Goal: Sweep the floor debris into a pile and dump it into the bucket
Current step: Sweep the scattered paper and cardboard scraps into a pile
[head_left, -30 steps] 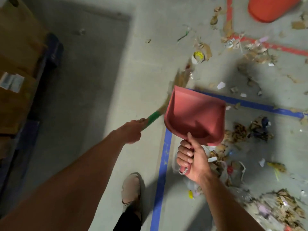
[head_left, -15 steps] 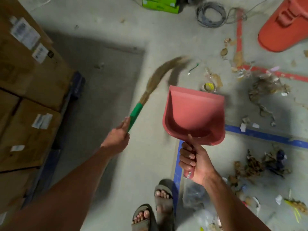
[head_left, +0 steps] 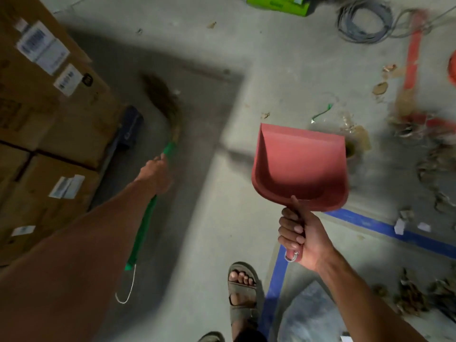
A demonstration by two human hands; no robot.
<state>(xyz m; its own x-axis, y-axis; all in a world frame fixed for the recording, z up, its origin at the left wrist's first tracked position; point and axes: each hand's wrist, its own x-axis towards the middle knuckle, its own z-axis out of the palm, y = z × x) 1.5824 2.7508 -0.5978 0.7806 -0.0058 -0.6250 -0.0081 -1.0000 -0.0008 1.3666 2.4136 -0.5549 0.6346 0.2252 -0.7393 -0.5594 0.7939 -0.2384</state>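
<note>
Head view looks down over both my arms at a concrete floor where almost all the work is still ahead of me. Judging by what lies scattered, no pile has been made: the debris, brown scraps, torn paper and bits of plastic, is strewn loosely along the right side, around the red tape line and past the blue tape line, with more near the bottom right corner. Single crumbs sit well apart on the bare floor toward the top.

My left hand is wrapped around the green handle of the grass broom, whose brown bristle head is swung out to the left, blurred, over the shadowed floor just beside the cardboard boxes. It is pointed away from the mess. A white loop of cord hangs from the handle's end.

My right hand grips the handle of the red dustpan, thumb along the neck, holding it up off the floor with its hollow facing me. The pan is empty, so nothing has been scooped.

Only an orange sliver at the right edge could be the bucket; I cannot tell for sure. Sweeping, gathering, scooping and dumping all look left to do.
</note>
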